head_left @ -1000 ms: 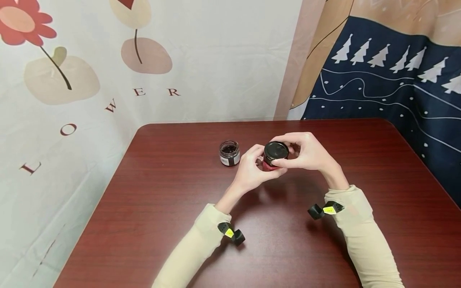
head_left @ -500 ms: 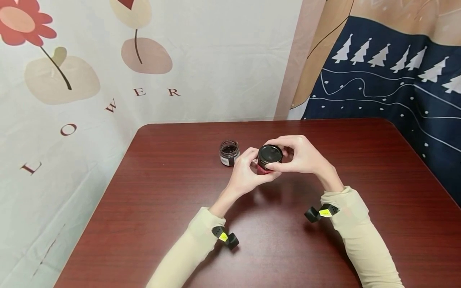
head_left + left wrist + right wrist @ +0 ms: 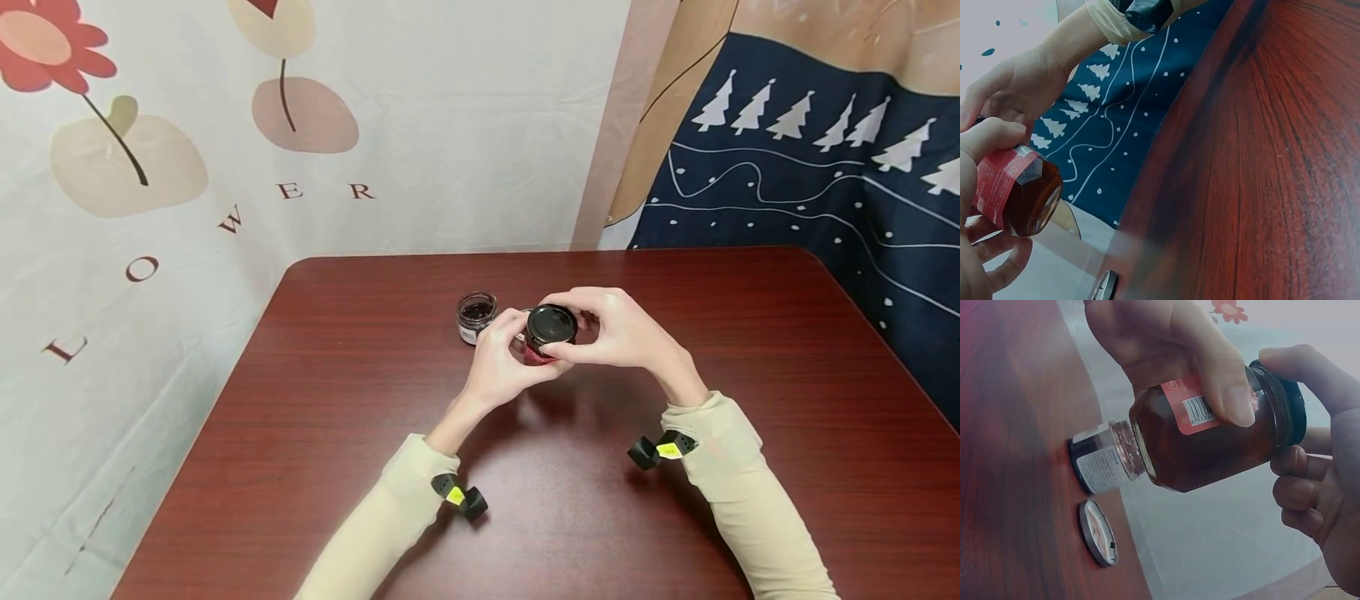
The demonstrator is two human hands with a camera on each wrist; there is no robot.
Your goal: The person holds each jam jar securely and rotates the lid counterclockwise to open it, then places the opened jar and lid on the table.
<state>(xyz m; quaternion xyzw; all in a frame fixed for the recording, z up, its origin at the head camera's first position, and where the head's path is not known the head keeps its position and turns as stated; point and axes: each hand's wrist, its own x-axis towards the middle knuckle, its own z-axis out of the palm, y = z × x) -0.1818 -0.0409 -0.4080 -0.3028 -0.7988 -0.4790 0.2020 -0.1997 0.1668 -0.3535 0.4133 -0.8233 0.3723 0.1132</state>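
Observation:
A glass jar (image 3: 1175, 453) with amber-brown contents and a red label is held above the table. My left hand (image 3: 498, 358) grips its body, the thumb lying over the label in the right wrist view. Its black lid (image 3: 552, 323) sits on the mouth, and my right hand (image 3: 626, 329) pinches that lid at the rim between thumb and fingers. In the left wrist view the jar lies partly behind the left hand's fingers. Close to the left hand, an uncovered small glass jar (image 3: 475, 321) with dark contents and a white label stands upright on the table.
A loose lid (image 3: 1099, 532) lies on the table beside the small jar, its inside facing up. The dark red wooden table (image 3: 337, 400) ends at a printed white curtain (image 3: 465, 125) behind, with a navy tree-patterned cloth (image 3: 810, 183) at the right.
Both hands have shifted left and slightly towards the person with the held jar, now partly covering the small jar. The lid stays on and the grips look the same.

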